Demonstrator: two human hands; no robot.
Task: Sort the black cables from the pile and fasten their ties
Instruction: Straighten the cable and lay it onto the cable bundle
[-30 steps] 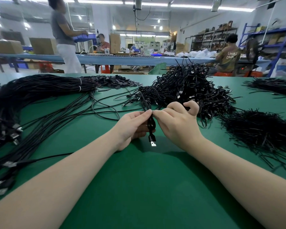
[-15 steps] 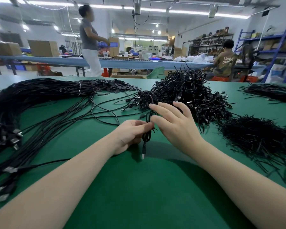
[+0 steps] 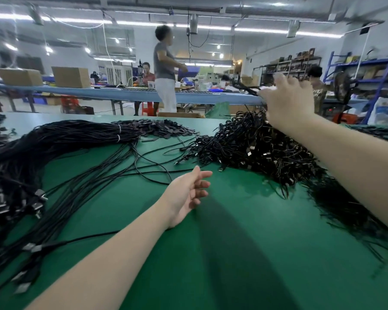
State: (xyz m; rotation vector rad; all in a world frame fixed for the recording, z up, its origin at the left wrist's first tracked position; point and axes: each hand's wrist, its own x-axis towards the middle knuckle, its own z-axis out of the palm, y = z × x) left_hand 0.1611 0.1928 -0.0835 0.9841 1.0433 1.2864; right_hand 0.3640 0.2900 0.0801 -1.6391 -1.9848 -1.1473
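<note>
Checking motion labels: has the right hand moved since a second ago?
Yes. The right hand left the spot beside the left hand and rose up and away, now above the far edge of the tangled cable pile.

One camera sits on the person's head, looking forward and down, close over the green table (image 3: 233, 253).

Both forearms bare, no sleeves; hands (image 3: 188, 191) ungloved, no rings.

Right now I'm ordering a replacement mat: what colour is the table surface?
Plain green, no pattern, on the table surface; the head view shows it.
</note>
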